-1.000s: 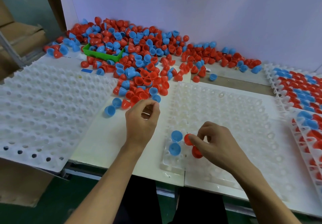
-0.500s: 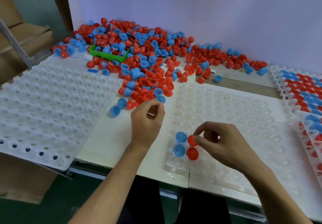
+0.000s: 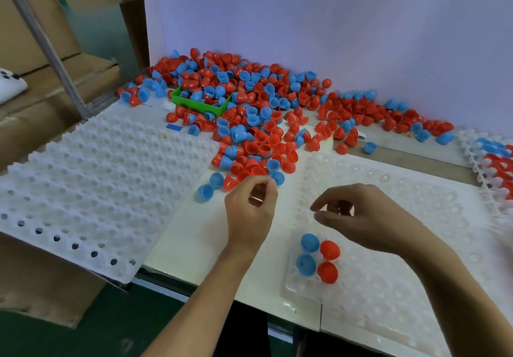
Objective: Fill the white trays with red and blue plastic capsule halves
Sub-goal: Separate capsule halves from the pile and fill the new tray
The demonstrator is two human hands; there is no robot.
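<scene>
White surface (image 3: 194, 234) carrying capsule pile (image 3: 249, 123) lying just beyond left hand (image 3: 251, 212), nearer, curling, contents unclear; right hand (image 3: 358, 218) hovering empty, loosely curled, over near tray (image 3: 402, 287).

Two bare forearms and hands (image 3: 251, 212), sleeveless, unadorned

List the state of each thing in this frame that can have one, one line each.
Left hand: fingers curled at the pile's edge; contents unclear.
Right hand: fingers loosely curled, holding nothing, above the tray.
Centre tray: four halves seated at its near left corner, two blue, two red.
Left tray: unfilled.
Green bin: holds capsule halves.
Right tray: filled where visible.
</scene>
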